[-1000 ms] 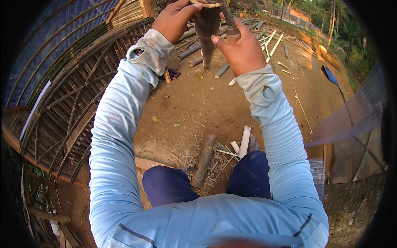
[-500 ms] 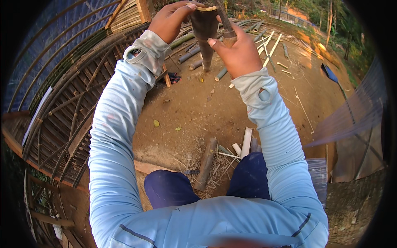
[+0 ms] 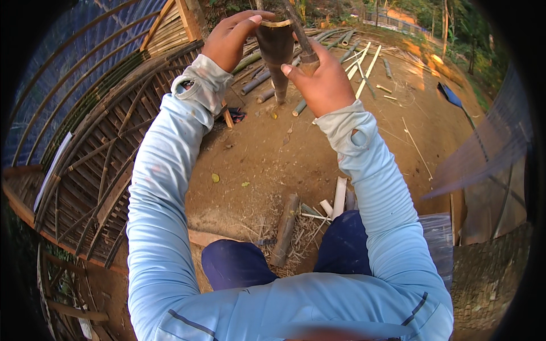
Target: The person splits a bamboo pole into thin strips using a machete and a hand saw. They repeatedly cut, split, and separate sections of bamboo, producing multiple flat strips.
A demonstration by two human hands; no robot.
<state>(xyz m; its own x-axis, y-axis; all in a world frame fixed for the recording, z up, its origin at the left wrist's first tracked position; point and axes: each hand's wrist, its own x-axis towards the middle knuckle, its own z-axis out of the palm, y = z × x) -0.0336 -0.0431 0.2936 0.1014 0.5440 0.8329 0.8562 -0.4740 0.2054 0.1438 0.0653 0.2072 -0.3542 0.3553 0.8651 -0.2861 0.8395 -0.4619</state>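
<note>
Both arms reach forward, in light blue sleeves with grey cuffs. My left hand (image 3: 230, 41) is closed at the top rim of a dark bamboo length (image 3: 273, 48), with its thumb near the pale cut edge. The bamboo stands upright and narrows away downward; its far end appears near the ground. Just right of it, my right hand (image 3: 325, 82) is wrapped round the wooden handle of a machete (image 3: 299, 29). The dark, narrow blade points up and forward, close beside the bamboo's rim. Whether the blade touches the bamboo I cannot tell. The right fingertips are partly hidden.
Between my knees lies a short log (image 3: 284, 230) among shavings and pale split pieces (image 3: 339, 197). Bamboo poles (image 3: 257, 83) and strips (image 3: 368, 71) lie ahead on the dirt. A slatted bamboo frame (image 3: 94, 170) stands at left, netting (image 3: 489, 153) at right.
Both hands, the bamboo and the machete have shifted slightly down and left in the picture. The surrounding view has shifted slightly too. Both grips are unchanged.
</note>
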